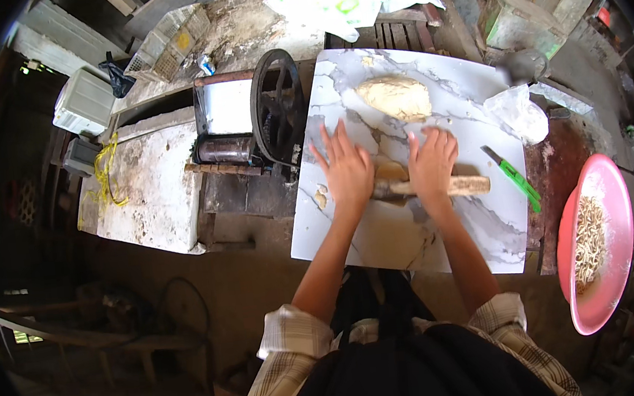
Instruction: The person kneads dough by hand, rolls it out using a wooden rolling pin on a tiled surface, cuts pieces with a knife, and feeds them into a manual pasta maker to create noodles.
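Rolled sleeves (293, 334): plaid, below my forearms.
Left hand (349, 170): open, fingers spread near the wooden rolling pin (472, 184).
Right hand (433, 162): open, laid across the pin.
Dough (395, 99): pale, rough lump beyond my hands on the marbled board (492, 236).
Right side: green cutter (515, 180), pink basin (607, 179).
Left side: wheeled roller machine (228, 149) crowding the board.

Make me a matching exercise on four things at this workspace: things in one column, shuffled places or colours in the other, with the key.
Things:
1. Dough lump
2. Wooden rod
3. Knife
4. Basin

Descriptions:
A. Pink
B. Under the right hand
C. Pale and rounded, on the marbled board
D. Green-handled

Pairs: 1-C, 2-B, 3-D, 4-A
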{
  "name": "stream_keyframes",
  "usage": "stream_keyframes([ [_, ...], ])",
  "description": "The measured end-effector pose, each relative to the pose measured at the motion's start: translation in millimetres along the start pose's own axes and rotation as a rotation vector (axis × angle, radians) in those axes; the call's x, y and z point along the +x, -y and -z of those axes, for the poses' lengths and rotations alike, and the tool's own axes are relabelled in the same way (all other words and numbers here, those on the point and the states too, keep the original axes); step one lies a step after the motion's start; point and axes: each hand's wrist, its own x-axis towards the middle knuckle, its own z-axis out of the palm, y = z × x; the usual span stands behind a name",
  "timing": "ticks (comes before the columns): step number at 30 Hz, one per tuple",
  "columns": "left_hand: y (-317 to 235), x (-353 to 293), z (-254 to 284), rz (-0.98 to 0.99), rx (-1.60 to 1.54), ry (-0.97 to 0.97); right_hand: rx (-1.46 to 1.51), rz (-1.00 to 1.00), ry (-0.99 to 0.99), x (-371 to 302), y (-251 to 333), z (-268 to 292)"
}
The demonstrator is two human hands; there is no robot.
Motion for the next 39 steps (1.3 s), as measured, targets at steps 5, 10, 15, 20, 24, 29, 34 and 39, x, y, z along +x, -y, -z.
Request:
stream_keyframes([
  [5,-4,-60,21,-0.049,-0.013,0.033,-0.003,0.099,0.003,-44,-1,34],
  [10,-1,-36,18,0.004,-0.126,0.113,0.09,-0.006,0.134,-17,3,25],
  [15,-1,0,9,-0.09,-0.175,0.016,0.076,-0.034,0.152,5,-1,0],
  [20,8,-13,14,-0.066,-0.117,0.16,0.104,0.065,0.155,-15,-8,10],
  [24,28,-47,19,-0.246,-0.102,0.044,0.111,0.321,-0.027,-39,-22,31],
  [29,21,-48,18,-0.172,-0.088,0.074,0.134,0.355,-0.02,-38,-30,27],
  [34,5,-49,19,-0.129,-0.092,0.077,0.056,0.208,0.172,-32,-38,32],
  [39,-12,-47,13,-0.078,0.091,0.058,-0.038,0.174,0.124,-38,-19,36],
])
